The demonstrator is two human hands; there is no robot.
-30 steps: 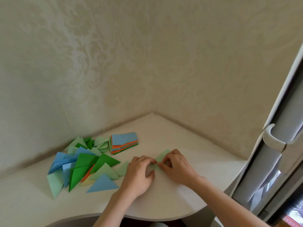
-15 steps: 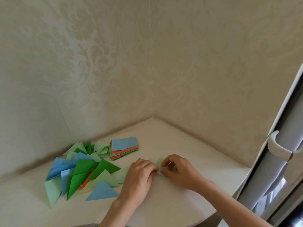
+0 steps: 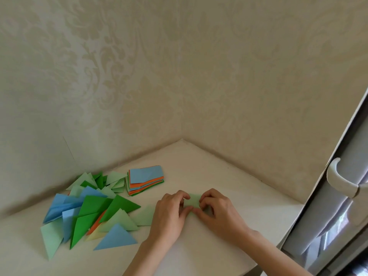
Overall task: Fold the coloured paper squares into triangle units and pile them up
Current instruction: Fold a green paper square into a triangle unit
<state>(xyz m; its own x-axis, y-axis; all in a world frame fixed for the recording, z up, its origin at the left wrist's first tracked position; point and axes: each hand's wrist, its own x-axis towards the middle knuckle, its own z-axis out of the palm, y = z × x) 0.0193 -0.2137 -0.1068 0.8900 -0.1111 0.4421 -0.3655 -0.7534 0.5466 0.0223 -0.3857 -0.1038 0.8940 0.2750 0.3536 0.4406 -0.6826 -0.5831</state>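
A small light green paper piece (image 3: 192,200) lies on the white corner table (image 3: 229,184), held between both hands. My left hand (image 3: 169,214) pinches its left edge with curled fingers and thumb. My right hand (image 3: 216,210) pinches its right edge the same way. Part of the paper is hidden under the fingers. To the left lies a loose pile of folded triangles (image 3: 93,210) in blue, dark green, light green, orange and yellow. Behind that pile sits a stack of unfolded paper squares (image 3: 146,179) with a blue sheet on top.
Patterned beige walls meet in a corner behind the table. A white door or window frame with a curved handle (image 3: 338,181) stands close at the right. The table's rounded front edge runs below my forearms.
The light green paper has gone from a pointed flap standing up between the hands to a flatter small rectangle. Both hands have stayed together on it; the camera tilted slightly.
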